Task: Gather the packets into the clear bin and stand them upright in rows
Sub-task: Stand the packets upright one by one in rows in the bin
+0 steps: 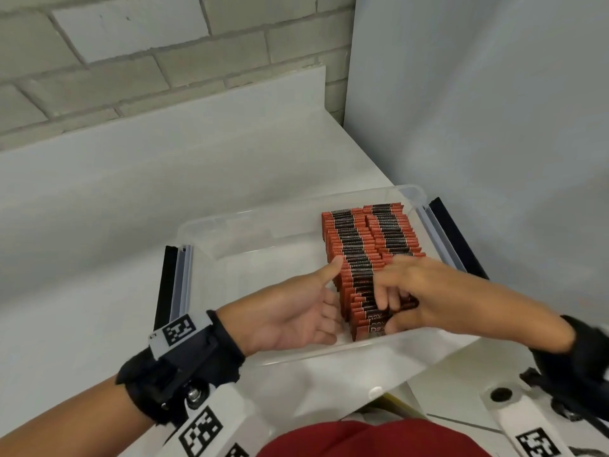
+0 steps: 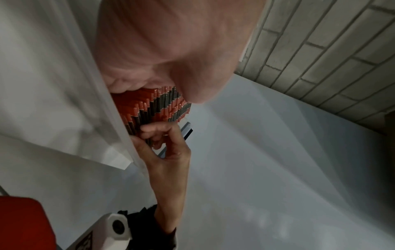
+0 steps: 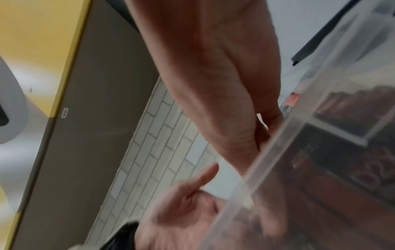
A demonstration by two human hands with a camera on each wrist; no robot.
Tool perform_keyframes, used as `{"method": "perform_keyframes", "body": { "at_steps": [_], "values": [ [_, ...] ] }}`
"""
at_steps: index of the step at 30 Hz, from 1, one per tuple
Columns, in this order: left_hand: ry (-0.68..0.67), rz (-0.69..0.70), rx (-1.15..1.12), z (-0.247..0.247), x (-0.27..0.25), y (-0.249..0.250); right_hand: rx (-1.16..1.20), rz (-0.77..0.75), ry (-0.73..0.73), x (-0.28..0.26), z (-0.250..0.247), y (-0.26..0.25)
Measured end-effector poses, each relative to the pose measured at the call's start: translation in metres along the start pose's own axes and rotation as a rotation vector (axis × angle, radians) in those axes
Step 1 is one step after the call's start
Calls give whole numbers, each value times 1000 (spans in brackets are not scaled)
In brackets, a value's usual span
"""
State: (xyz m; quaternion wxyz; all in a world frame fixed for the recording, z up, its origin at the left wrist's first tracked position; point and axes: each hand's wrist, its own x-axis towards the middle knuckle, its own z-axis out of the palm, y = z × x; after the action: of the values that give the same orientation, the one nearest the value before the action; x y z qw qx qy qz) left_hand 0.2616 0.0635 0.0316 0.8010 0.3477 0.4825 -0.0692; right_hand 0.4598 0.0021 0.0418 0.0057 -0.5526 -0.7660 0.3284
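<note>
Red cloth [image 1: 372, 438]: at the very bottom of the head view, closest of all, part of the person's clothing
Wrist bands [image 1: 184, 361]: black straps on both forearms, carrying white blocks with black-and-white square markers
Left hand [image 1: 296, 308]: palm turned up inside the bin, fingers loosely spread and holding nothing; the thumb tip touches the left edge of the packets, the fingertips lie against their near left side
Right hand [image 1: 418, 298]: reaching over the near right corner of the bin, fingers [image 1: 384, 291] curled down among the nearest packets and pinching a few of them
Packets [image 1: 365, 245]: red and black, standing on edge in two close rows along the right side of the bin, running from the far wall to the near wall
Bin [image 1: 230, 232]: clear plastic, on a white table [image 1: 82, 324], its left half bare
Black rails [image 1: 169, 285]: one along each short side of the bin
Backdrop: pale brick wall [image 1: 131, 44] behind the table, grey panel to the right
</note>
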Motion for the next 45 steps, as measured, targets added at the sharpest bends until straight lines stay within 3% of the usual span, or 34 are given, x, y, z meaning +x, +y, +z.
{"method": "perform_keyframes", "body": {
  "at_steps": [4, 9, 15, 19, 24, 34, 38, 42, 45],
  "values": [
    [35, 22, -10, 2, -1, 1, 65, -31, 93, -17, -14, 2],
    [-57, 11, -17, 3, 7, -3, -81, -32, -117, -26, 14, -11],
    [4, 34, -19, 0, 9, 1, 41, 35, 27, -31, 6, -6],
    [-49, 63, 1, 3, 8, 2, -18, 41, -93, -23, 14, -14],
    [-56, 56, -23, 2, 9, 1, 30, 69, -13, -24, 10, -12],
    [-20, 91, -66, 2, 15, 1, 48, 119, 11, -24, 11, -9],
    [-15, 69, -37, 4, 15, 3, -10, 89, -30, -18, 16, -8],
    [53, 45, 2, -5, 9, 2, 106, 47, 82, -32, 4, -5],
    [-59, 7, 76, -4, 2, -1, 200, -7, 42, -43, 5, -6]
  ]
}}
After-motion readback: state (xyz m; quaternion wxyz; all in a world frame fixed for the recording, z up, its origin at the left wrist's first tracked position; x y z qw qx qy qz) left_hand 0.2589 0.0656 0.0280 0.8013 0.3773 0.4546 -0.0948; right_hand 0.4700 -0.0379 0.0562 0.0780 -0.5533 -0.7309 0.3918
